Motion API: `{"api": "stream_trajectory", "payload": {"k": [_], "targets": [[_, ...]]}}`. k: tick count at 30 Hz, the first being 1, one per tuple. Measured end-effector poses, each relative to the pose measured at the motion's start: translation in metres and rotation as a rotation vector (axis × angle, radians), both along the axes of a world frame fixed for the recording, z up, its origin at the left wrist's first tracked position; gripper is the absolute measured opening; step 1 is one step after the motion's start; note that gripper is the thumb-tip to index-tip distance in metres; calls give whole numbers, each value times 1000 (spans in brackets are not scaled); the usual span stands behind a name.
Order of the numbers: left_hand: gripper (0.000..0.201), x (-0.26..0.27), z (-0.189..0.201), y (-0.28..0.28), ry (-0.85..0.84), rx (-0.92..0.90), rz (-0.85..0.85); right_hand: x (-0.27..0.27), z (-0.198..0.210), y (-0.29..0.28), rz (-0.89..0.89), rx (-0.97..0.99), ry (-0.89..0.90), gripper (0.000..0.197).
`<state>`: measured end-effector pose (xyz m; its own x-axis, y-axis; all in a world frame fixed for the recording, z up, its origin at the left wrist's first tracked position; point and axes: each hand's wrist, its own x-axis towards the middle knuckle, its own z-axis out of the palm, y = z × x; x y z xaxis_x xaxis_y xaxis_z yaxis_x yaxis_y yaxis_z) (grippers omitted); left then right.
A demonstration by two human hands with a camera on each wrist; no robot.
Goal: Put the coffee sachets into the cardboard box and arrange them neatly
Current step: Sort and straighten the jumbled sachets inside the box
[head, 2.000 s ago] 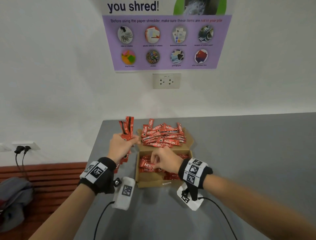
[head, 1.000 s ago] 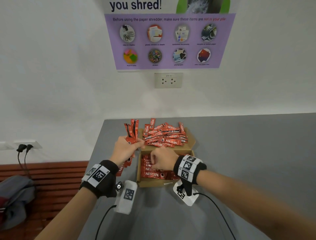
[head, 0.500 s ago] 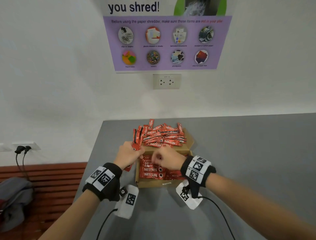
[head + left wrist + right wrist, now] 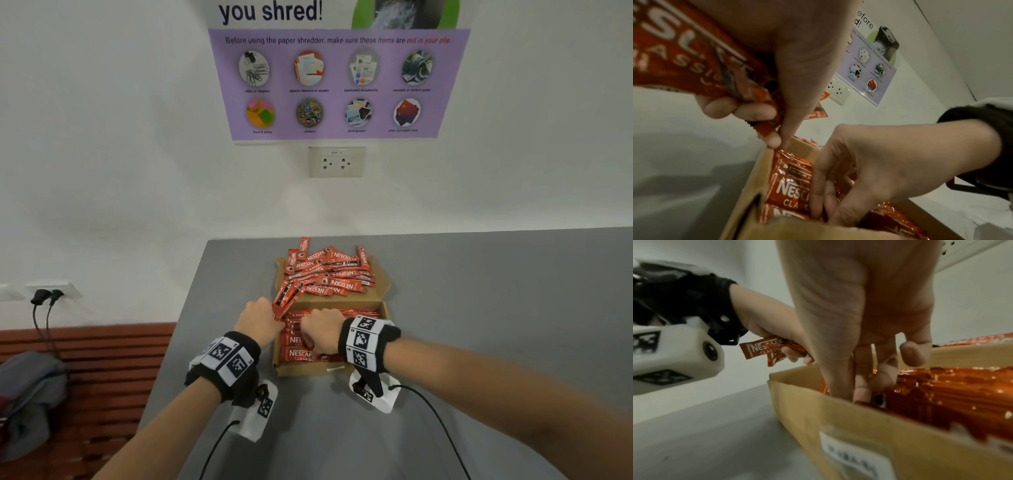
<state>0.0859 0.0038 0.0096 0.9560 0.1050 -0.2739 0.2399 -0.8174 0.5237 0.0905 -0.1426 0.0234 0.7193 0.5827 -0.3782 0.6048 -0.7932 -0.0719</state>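
Observation:
An open cardboard box (image 4: 308, 369) stands on the grey table (image 4: 479, 308), with rows of red coffee sachets (image 4: 297, 354) standing inside. A loose pile of sachets (image 4: 330, 274) lies on its far flap. My left hand (image 4: 263, 318) grips a bunch of sachets (image 4: 286, 297) at the box's left rim; that bunch (image 4: 684, 56) fills the left wrist view. My right hand (image 4: 318, 337) reaches into the near left of the box, and its thumb and curled fingers (image 4: 861, 391) pinch a sachet among the packed sachets (image 4: 941, 394). Its fingertips are hidden in the head view.
The table's left edge (image 4: 171, 342) runs close beside the box, with a wooden bench (image 4: 102, 359) and a grey garment (image 4: 30, 394) below. A wall socket (image 4: 335, 161) and a purple poster (image 4: 337, 82) hang behind. Cables (image 4: 431, 421) trail from both wrist cameras over the near table.
My left hand has come down and to the right with its bunch, from beside the box to its left rim. My right hand has stayed inside the box, shifting slightly nearer.

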Motion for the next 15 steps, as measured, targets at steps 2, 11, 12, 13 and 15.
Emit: {"api": "stream_trajectory", "payload": {"k": [2, 11, 12, 13, 15], "targets": [[16, 0, 0, 0, 9, -11, 1, 0, 0, 2, 4, -7, 16, 34], [15, -1, 3, 0, 17, -13, 9, 7, 6, 2, -101, 72, -33, 24], [15, -2, 4, 0, 17, -10, 6, 7, 6, 2, -107, 67, -49, 24], [15, -2, 4, -1, 14, -10, 4, 7, 5, 3, -113, 61, -48, 24], [21, -4, 6, -1, 0, -16, -4, 7, 4, 4, -127, 59, -21, 25]]}}
